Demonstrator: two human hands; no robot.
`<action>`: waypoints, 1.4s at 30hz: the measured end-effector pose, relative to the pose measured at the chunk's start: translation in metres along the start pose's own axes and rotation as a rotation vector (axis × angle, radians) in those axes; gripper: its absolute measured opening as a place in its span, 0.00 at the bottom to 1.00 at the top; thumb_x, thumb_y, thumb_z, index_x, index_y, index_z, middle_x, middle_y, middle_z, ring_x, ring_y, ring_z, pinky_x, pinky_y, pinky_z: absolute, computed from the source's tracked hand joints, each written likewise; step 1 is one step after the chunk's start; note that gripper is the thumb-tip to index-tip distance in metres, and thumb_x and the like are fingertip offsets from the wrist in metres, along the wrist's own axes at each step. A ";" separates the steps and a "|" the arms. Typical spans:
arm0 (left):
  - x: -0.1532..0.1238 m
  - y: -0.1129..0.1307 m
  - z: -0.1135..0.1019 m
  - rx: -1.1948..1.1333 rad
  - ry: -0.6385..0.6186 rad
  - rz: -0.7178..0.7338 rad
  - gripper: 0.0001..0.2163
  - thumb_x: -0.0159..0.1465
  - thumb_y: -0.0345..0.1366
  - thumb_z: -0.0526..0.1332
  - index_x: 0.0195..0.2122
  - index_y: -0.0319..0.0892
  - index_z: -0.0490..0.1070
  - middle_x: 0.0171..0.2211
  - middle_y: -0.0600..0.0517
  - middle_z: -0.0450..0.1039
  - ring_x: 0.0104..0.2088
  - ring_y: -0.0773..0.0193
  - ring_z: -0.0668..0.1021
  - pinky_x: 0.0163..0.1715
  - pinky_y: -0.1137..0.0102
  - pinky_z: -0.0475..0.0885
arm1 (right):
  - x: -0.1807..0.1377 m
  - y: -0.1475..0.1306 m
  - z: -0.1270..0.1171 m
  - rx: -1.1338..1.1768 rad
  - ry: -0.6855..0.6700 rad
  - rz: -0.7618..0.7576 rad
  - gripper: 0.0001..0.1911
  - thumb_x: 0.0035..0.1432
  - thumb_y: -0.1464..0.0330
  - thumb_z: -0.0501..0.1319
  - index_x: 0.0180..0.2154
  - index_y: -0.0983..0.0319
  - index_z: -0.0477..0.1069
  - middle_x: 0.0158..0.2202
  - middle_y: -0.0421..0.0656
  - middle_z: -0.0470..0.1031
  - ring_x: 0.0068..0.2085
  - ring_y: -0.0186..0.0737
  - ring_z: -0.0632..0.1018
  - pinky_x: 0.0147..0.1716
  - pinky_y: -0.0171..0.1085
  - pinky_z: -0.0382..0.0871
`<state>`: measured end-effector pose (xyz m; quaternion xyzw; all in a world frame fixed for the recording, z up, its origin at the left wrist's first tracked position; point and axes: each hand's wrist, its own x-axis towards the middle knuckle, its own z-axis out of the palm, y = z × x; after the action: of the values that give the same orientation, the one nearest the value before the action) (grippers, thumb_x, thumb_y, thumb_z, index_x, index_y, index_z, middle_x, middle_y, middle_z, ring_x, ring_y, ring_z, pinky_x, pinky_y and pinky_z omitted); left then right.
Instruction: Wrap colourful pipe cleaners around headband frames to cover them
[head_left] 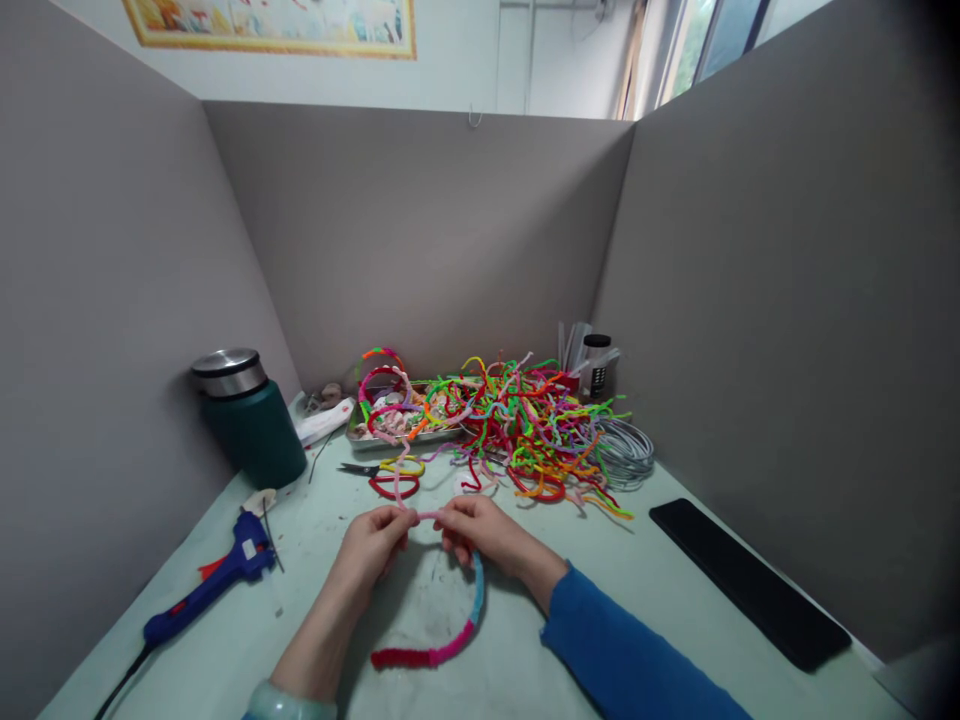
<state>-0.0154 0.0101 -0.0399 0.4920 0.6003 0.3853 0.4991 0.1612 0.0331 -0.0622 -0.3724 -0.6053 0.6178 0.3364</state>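
My left hand (371, 545) pinches a pale pink pipe cleaner (428, 516), whose free end rises away from me past the scissors. My right hand (491, 535) closes its fingers on the same stretch, a short gap from the left. Out of the right hand curves a wrapped arc (456, 643), coloured light blue, magenta and dark red, hanging or lying over the table in a hook shape. The join between pink strand and arc is hidden by my right fingers. Just beyond my hands lie scissors (401, 465) with yellow and red handles.
A heap of coloured pipe cleaners (525, 420) and a metal tray (405, 440) stand at the back, beside a wire coil (626, 452). Left are a green bottle (255, 425) and a blue glue gun (217, 580). Right lies a black slab (750, 580). Grey panels (420, 230) enclose the table.
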 end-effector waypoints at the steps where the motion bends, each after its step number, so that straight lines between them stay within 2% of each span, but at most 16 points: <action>1: 0.001 -0.001 0.000 0.044 0.021 -0.003 0.19 0.51 0.52 0.59 0.28 0.37 0.70 0.14 0.60 0.61 0.11 0.76 0.55 0.11 0.76 0.46 | 0.000 0.001 0.001 -0.105 0.060 -0.042 0.13 0.55 0.60 0.58 0.31 0.64 0.69 0.22 0.38 0.70 0.18 0.29 0.67 0.17 0.29 0.57; 5: 0.002 -0.005 0.001 0.328 0.109 0.055 0.15 0.55 0.47 0.56 0.26 0.39 0.71 0.12 0.58 0.63 0.12 0.71 0.61 0.15 0.75 0.52 | -0.003 0.002 0.004 -0.610 0.295 -0.275 0.02 0.52 0.71 0.60 0.30 0.62 0.71 0.28 0.40 0.72 0.30 0.34 0.71 0.28 0.31 0.61; 8: 0.001 -0.005 0.001 0.566 0.165 0.163 0.12 0.57 0.43 0.54 0.28 0.42 0.73 0.17 0.54 0.71 0.19 0.67 0.70 0.21 0.74 0.57 | -0.006 0.004 0.006 -0.870 0.331 -0.346 0.03 0.54 0.71 0.59 0.30 0.61 0.72 0.31 0.41 0.73 0.34 0.35 0.72 0.32 0.32 0.60; 11: -0.002 -0.002 0.001 0.755 0.199 0.217 0.11 0.56 0.41 0.55 0.27 0.43 0.75 0.25 0.51 0.76 0.28 0.63 0.74 0.26 0.73 0.59 | -0.007 0.006 0.007 -1.010 0.339 -0.353 0.03 0.55 0.70 0.59 0.31 0.60 0.72 0.32 0.41 0.73 0.36 0.37 0.72 0.33 0.33 0.60; 18: -0.005 0.001 0.004 0.940 0.194 0.181 0.12 0.57 0.44 0.56 0.27 0.46 0.75 0.31 0.49 0.76 0.32 0.60 0.75 0.27 0.71 0.58 | -0.005 0.010 0.012 -1.053 0.331 -0.388 0.07 0.60 0.65 0.57 0.34 0.60 0.72 0.34 0.41 0.73 0.37 0.36 0.72 0.35 0.32 0.60; 26: -0.004 -0.001 0.004 1.008 0.170 0.191 0.09 0.57 0.42 0.57 0.27 0.47 0.74 0.32 0.51 0.76 0.32 0.61 0.74 0.26 0.71 0.57 | -0.001 0.009 0.012 -1.176 0.239 -0.451 0.03 0.57 0.72 0.59 0.31 0.61 0.70 0.31 0.40 0.71 0.35 0.35 0.70 0.33 0.32 0.58; 33: -0.005 -0.001 0.004 1.006 0.154 0.215 0.08 0.56 0.39 0.56 0.27 0.45 0.74 0.31 0.50 0.76 0.33 0.61 0.75 0.27 0.71 0.57 | 0.000 0.003 0.009 -1.321 0.142 -0.461 0.05 0.57 0.73 0.57 0.30 0.62 0.70 0.30 0.41 0.71 0.34 0.37 0.69 0.29 0.34 0.55; 39: -0.006 0.000 0.004 0.990 0.156 0.226 0.08 0.57 0.39 0.56 0.26 0.44 0.73 0.29 0.49 0.76 0.32 0.59 0.75 0.27 0.71 0.58 | -0.003 0.003 0.012 -1.287 0.173 -0.453 0.06 0.58 0.73 0.56 0.30 0.62 0.70 0.31 0.43 0.71 0.35 0.38 0.70 0.31 0.35 0.57; 42: -0.007 0.001 0.003 0.940 0.172 0.228 0.08 0.57 0.39 0.57 0.25 0.43 0.73 0.29 0.49 0.76 0.31 0.60 0.75 0.27 0.72 0.58 | -0.006 0.004 0.011 -1.114 0.218 -0.447 0.06 0.59 0.71 0.56 0.32 0.62 0.71 0.32 0.43 0.71 0.36 0.37 0.70 0.34 0.34 0.59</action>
<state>-0.0118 0.0038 -0.0382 0.6929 0.6907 0.1639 0.1262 0.1547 0.0228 -0.0657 -0.4176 -0.8630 0.0810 0.2727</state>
